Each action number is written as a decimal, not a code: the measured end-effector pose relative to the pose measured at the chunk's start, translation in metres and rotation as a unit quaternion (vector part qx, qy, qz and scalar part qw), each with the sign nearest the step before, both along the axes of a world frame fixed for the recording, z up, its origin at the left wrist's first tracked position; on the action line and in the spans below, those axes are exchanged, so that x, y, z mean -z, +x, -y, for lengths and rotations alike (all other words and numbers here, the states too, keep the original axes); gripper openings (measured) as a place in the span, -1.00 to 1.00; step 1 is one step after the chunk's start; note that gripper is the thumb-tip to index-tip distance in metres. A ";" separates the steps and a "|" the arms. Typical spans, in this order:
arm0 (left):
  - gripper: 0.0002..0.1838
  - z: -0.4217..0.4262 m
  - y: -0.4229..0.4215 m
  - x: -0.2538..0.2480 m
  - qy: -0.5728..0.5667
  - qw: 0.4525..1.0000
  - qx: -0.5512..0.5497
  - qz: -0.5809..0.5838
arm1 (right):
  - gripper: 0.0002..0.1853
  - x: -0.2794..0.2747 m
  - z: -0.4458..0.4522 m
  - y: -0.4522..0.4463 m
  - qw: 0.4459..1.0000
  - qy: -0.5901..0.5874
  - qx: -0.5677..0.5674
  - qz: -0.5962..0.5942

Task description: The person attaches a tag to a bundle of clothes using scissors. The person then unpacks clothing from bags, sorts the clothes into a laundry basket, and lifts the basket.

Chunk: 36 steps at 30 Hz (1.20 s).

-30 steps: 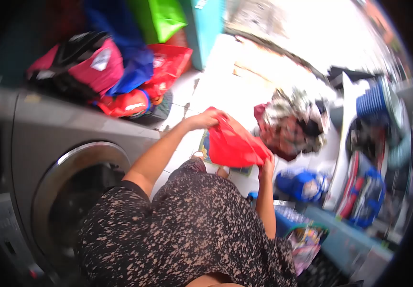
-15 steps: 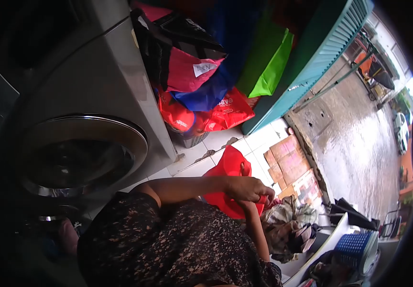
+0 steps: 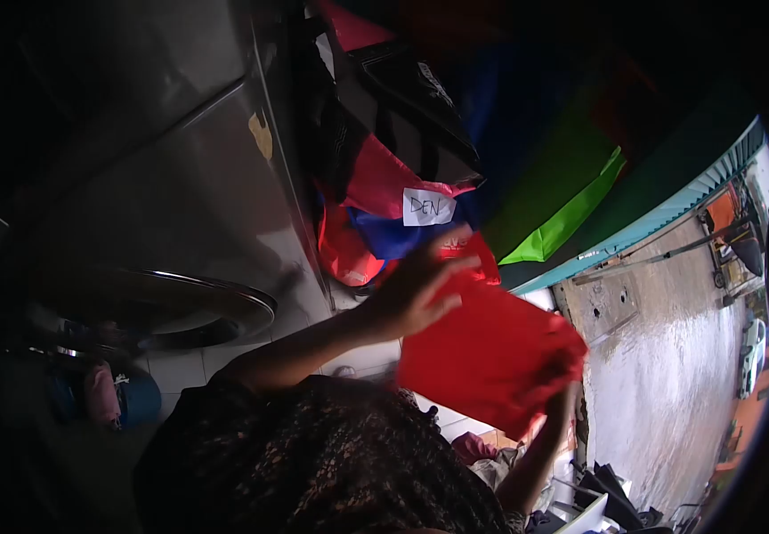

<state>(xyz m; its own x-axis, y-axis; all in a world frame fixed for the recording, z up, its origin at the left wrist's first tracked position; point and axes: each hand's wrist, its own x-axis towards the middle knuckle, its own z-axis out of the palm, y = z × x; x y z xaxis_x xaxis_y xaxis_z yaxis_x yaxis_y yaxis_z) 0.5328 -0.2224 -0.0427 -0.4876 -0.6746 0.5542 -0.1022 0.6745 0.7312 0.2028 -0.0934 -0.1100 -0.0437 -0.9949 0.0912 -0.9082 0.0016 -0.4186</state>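
A piece of red cloth hangs spread out in front of my body; whether it is a garment or a bag, I cannot tell. My right hand grips its bunched edge on the right side, partly hidden by the folds. At the cloth's upper left, my left hand has its fingers apart, blurred by motion. The left fingertips overlap the cloth's edge in view, and whether they touch it is unclear.
A front-loading washing machine stands at left. Behind the cloth are a pink-and-black bag labelled DEN and a green bag. A blue bucket sits lower left. Crumpled clothes lie lower right, near wet pavement.
The red cloth has risen and spread out to the right. My right hand moved right with it, while my left hand swung up and its fingers opened. The view has turned.
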 end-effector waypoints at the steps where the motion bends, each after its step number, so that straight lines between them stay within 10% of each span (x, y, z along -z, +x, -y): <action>1: -0.55 0.020 0.007 -0.004 -0.062 0.987 -0.139 -0.040 | -0.74 -0.048 0.016 -0.020 0.998 -0.050 0.020 -0.019; 10: -0.55 0.173 0.050 -0.010 -0.050 0.798 -0.595 -0.083 | -0.69 -0.289 0.291 0.043 0.891 -0.385 -0.226 -0.086; 18: -0.49 0.184 0.064 -0.019 0.122 0.824 -0.517 -0.200 | -0.63 -0.088 0.445 0.291 0.805 -0.080 -0.564 -0.166; 20: -0.41 0.192 0.075 -0.001 -0.024 0.833 -0.527 -0.169 | -0.61 -0.035 0.443 0.306 0.778 0.013 -0.594 -0.203; 30: -0.46 0.154 0.050 -0.026 -0.118 0.766 -0.631 -0.002 | -0.52 -0.023 0.552 0.244 0.631 0.081 -0.757 -0.147; 34: -0.65 0.087 0.027 -0.017 -0.201 0.783 -0.589 -0.009 | -0.70 -0.179 0.436 0.198 0.822 -0.084 -0.563 0.009; 36: -0.70 0.049 0.016 0.023 -0.184 0.823 -0.538 0.001 | -0.70 -0.186 0.415 0.164 0.809 -0.256 -0.487 0.208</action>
<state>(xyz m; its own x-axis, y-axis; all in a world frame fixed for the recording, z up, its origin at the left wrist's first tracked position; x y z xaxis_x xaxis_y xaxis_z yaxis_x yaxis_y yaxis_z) 0.5483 -0.2714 -0.0658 0.2797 -0.5034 0.8175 -0.7859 0.3691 0.4962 0.3672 -0.5083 0.0756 0.6051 -0.4126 0.6809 -0.1553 -0.9000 -0.4074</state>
